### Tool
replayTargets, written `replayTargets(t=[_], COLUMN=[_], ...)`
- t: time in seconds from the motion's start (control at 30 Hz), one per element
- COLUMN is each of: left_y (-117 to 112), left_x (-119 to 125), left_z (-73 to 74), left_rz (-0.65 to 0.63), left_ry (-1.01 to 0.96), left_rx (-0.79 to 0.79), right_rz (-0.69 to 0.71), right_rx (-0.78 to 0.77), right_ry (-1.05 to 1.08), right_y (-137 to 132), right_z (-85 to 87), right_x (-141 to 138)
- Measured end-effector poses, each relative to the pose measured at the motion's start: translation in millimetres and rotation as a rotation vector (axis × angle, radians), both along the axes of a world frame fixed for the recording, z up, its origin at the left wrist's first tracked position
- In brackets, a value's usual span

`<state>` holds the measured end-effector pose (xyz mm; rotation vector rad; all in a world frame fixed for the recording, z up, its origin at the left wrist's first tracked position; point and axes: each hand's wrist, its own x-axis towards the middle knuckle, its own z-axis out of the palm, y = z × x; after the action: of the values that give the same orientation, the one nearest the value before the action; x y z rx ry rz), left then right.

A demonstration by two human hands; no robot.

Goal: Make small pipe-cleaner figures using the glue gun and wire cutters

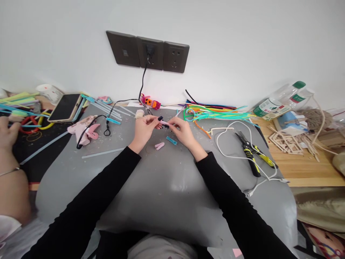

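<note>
My left hand (145, 130) and my right hand (184, 133) meet above the far middle of the grey mat (161, 190). Between their fingertips they pinch a short pink piece of pipe cleaner (163, 123), one end in each hand; its exact shape is partly covered by the fingers. Just below on the mat lie a folded pink piece (159, 146) and a small blue clip (171, 140). Behind my left hand is a cream-coloured fuzzy ball (139, 114), and an orange and pink fuzzy figure (151, 102) rests against the wall.
Colourful pipe cleaners (218, 112) lie along the wall. To the right are yellow-black pliers (252, 154), a white cable (219, 144) and a plastic bottle (280, 102). A phone (66, 107), a pink fuzzy bundle (83, 131) and another person's hand (8, 133) are at the left.
</note>
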<state>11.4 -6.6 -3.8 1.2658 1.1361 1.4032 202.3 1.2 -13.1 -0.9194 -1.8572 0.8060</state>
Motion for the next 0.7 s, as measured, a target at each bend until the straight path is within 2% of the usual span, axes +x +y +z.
replayTargets(t=[0.17,0.4,0.57,0.7], left_y=[-0.4,3.5,5.1,3.4], left_x=[1.9,1.2,-3.1,-2.3], left_z=[-1.2,-4.4,-4.5,-4.2], left_rz=[0.005,-0.010,0.006,0.022], left_ry=[0.031,0.033,0.040,0.040], left_rx=[-0.003,-0.030,0.006,0.030], right_rz=[-0.007,-0.040,0.014,0.025], right_rx=[-0.115,-0.065,-0.229,-0.275], right_ry=[0.030,0.034,0.124,0.170], right_y=[1.0,1.9,3.3,4.9], right_z=[0.5,-0.9,-3.5,-5.6], right_x=[1.1,1.7,1.8,1.8])
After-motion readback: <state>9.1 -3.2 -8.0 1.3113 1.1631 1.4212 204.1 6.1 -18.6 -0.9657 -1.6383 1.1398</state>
